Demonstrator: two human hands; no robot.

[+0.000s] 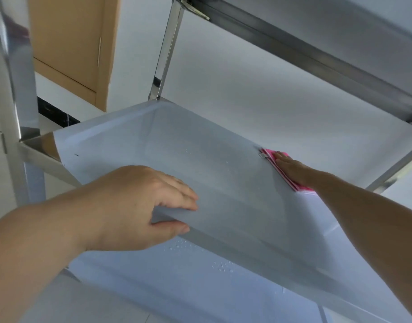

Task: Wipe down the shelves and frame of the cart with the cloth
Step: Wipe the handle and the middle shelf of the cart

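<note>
A shiny steel cart fills the view. Its middle shelf (188, 141) is a shallow tray that mirrors the white wall and carries a few water drops. My left hand (139, 203) grips the near rim of this shelf, fingers on top and thumb underneath. My right hand (293, 170) lies flat on a folded pink cloth (273, 159), pressing it onto the far right part of the shelf. Another shelf (177, 283) below also shows water drops.
An upper shelf edge (305, 54) runs overhead from top centre to the right. Steel frame posts stand at the left (20, 94) and at the back (166, 54). A wooden door (69, 43) and a white wall lie behind the cart.
</note>
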